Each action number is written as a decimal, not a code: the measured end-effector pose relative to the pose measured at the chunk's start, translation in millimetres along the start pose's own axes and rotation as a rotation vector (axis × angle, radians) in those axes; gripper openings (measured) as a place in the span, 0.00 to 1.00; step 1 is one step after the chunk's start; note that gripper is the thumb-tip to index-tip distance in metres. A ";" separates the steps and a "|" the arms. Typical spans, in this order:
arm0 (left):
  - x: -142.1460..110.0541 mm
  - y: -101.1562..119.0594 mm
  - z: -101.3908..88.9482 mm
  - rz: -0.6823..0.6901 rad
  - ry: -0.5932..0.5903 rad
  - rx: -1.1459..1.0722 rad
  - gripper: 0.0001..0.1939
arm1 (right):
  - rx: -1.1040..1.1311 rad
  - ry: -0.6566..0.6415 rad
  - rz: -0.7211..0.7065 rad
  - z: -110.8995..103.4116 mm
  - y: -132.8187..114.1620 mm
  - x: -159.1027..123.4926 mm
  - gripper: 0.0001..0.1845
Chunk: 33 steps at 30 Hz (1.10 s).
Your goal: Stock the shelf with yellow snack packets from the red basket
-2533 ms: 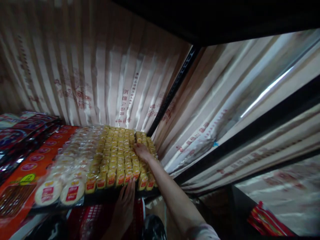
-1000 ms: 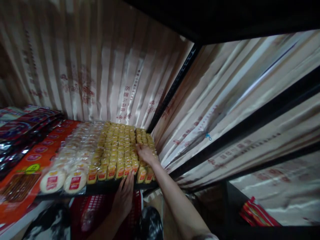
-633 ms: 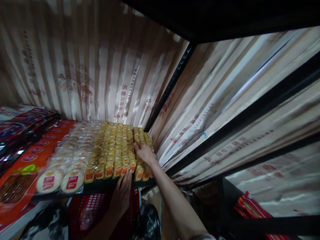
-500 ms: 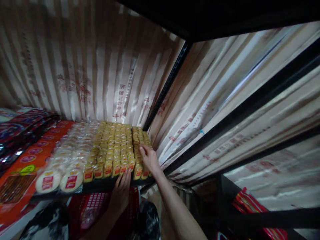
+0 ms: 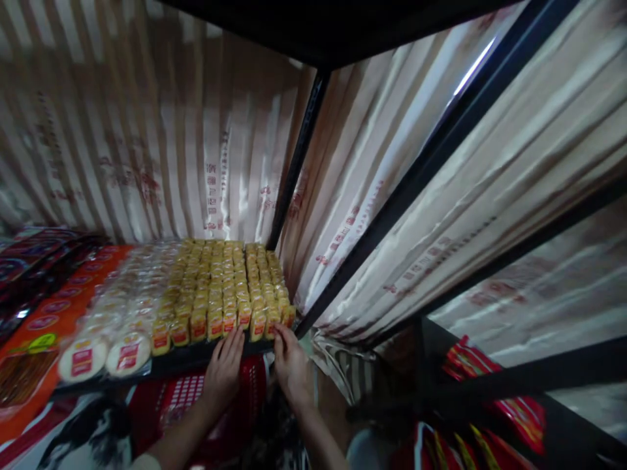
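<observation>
Rows of small yellow packets (image 5: 228, 281) with red labels fill the right end of a dark shelf (image 5: 196, 358). My left hand (image 5: 223, 367) rests with fingers stretched out on the shelf's front edge, its fingertips touching the front yellow packets. My right hand (image 5: 290, 360) is beside it on the right, fingers extended up to the front-right packets at the shelf's corner. Neither hand holds anything.
Round white packs with red labels (image 5: 105, 349) lie left of the yellow ones, then orange packs (image 5: 34, 333) and dark packs (image 5: 29, 258). Pale printed plastic sheeting (image 5: 161, 156) hangs behind and to the right. Black shelf posts (image 5: 298, 150) cross it. A red basket (image 5: 196, 405) sits below; red bags (image 5: 494, 391) lie lower right.
My right hand has drawn back from on top of the yellow packets to the shelf's front edge, beside my left hand. The view has swung right and downward.
</observation>
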State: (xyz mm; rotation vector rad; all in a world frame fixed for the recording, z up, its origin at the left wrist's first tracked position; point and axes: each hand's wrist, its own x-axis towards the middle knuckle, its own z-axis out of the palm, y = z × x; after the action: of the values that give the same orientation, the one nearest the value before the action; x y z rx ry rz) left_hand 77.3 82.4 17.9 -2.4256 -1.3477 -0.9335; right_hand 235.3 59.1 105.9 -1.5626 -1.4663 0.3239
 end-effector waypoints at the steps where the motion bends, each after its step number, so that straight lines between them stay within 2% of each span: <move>1: 0.4 -1.5 -1.5 0.013 -0.002 0.004 0.28 | -0.024 0.013 -0.027 0.8 0.5 -0.6 0.18; 4: 3.6 -4.1 -6.1 0.056 -0.015 0.022 0.29 | -0.088 0.042 -0.061 5.8 6.4 -3.7 0.19; 11: 7.8 -2.2 -8.4 0.046 -0.049 0.006 0.25 | -0.158 0.086 -0.024 19.5 26.7 -13.5 0.20; 19: 5.2 -7.9 -13.8 0.187 -0.017 -0.015 0.24 | -0.089 0.066 -0.033 27.3 25.6 -12.3 0.24; 22: 2.6 -4.2 -9.1 0.274 -0.010 -0.050 0.23 | -0.044 0.083 -0.060 29.9 26.5 -11.3 0.25; 28: -3.2 7.6 16.3 0.310 0.002 -0.099 0.23 | -0.017 0.078 -0.053 28.4 32.6 -10.2 0.25; 30: -0.2 8.1 17.8 0.296 -0.017 -0.084 0.24 | -0.012 0.071 -0.042 27.6 33.4 -9.0 0.24; 33: 7.1 4.0 9.3 0.308 -0.048 -0.059 0.24 | -0.007 0.070 -0.039 27.2 33.6 -7.2 0.22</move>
State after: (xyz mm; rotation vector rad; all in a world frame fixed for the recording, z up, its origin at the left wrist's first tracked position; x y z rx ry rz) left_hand 87.3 89.4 15.6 -2.6149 -0.9319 -0.8485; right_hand 235.1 69.8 63.4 -1.5341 -1.4433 0.2390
